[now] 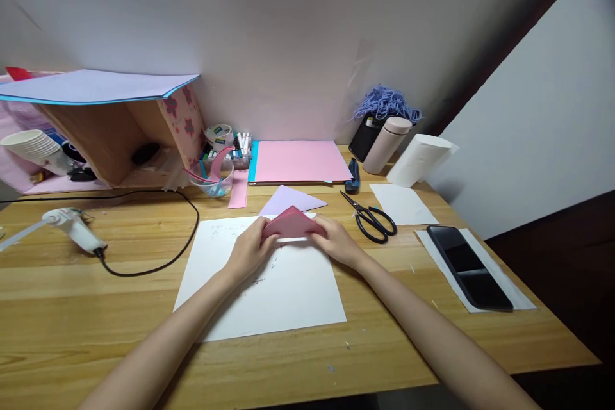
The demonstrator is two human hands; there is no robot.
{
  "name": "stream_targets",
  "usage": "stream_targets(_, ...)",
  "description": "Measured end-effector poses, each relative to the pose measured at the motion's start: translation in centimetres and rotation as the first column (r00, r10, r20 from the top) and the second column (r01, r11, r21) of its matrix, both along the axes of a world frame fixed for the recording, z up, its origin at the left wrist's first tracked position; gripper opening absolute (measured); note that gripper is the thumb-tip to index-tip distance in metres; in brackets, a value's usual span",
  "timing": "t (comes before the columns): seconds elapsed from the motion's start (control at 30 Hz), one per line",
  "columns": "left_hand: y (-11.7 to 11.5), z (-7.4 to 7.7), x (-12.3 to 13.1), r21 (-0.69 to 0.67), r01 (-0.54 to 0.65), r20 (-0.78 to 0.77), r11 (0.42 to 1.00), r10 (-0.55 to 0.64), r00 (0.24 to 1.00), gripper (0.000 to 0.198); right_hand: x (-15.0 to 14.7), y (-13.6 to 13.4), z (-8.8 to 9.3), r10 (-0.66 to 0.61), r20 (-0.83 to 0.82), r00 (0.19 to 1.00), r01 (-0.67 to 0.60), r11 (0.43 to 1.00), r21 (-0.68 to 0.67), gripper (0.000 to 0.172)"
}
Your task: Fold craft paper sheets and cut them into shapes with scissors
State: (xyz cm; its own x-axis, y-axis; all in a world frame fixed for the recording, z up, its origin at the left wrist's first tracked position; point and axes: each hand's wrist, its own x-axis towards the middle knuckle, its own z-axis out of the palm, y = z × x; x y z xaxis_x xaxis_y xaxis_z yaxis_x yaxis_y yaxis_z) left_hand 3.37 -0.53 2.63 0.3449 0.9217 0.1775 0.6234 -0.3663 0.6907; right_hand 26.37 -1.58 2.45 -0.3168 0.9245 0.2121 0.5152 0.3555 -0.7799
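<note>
A folded dark pink paper (292,223) is held just above a large white sheet (283,295) on the wooden desk. My left hand (250,250) pinches its left end, fingers closed on the fold. Its right end is gripped by my right hand (336,240) with closed fingers. A lilac paper piece (288,197) lies just behind the pink paper.
Black scissors (372,221) lie right of my hands, and a dark phone (468,267) on white paper further right. A glue gun (72,227) with a black cord sits left. Pink card (300,161), a marker tub (214,179), bottles (384,144) and a paper roll (418,159) line the back.
</note>
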Motion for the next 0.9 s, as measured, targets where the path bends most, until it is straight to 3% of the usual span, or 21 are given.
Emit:
stream_targets(0.13, 1.1, -0.3, -0.7, 0.07, -0.22, 0.179, 0.973, 0.205, 0.962, 0.026, 2.4, 2.7, 0.6, -0.201, -0.072, 0.977, 0.197, 0.978, -0.068, 0.024)
stream_targets(0.2, 1.7, -0.7, -1.1, 0.09, -0.272, 0.188, 0.958, 0.251, 0.949, 0.036, 3.1, 4.8, 1.0, -0.179, -0.031, 0.983, 0.174, 0.977, -0.126, 0.028)
stream_targets(0.3, 2.4, -1.2, -1.5, 0.101, -0.263, 0.108, 0.96, 0.252, 0.962, 0.047, 2.7, 7.9, 1.4, -0.111, 0.216, 0.97, 0.15, 0.973, -0.174, 0.02)
stream_targets(0.37, 2.5, -1.5, -1.5, 0.128, -0.239, 0.028, 0.963, 0.237, 0.971, 0.053, 1.8, 9.2, 1.5, -0.126, 0.27, 0.955, 0.171, 0.974, -0.149, 0.016)
stream_targets(0.47, 2.4, -1.7, -1.4, 0.177, -0.212, -0.036, 0.961, 0.221, 0.975, 0.059, 0.3, 9.9, 1.3, -0.173, 0.259, 0.95, 0.212, 0.969, -0.13, 0.026)
stream_targets(0.63, 2.4, -1.8, -1.4, 0.187, -0.203, -0.006, 0.961, 0.208, 0.978, 0.062, -0.3, 10.0, 0.7, -0.206, 0.191, 0.96, 0.243, 0.951, -0.193, 0.048)
stream_targets(0.77, 2.4, -1.9, -1.5, 0.178, -0.22, 0.041, 0.959, 0.216, 0.975, 0.061, 0.0, 10.1, 0.6, -0.153, 0.101, 0.983, 0.175, 0.949, -0.263, 0.029)
stream_targets(0.9, 2.3, -2.0, -1.6, 0.179, -0.232, 0.109, 0.956, 0.215, 0.971, 0.057, 0.7, 10.2, 1.0, -0.114, 0.001, 0.993, 0.112, 0.971, -0.21, 0.014)
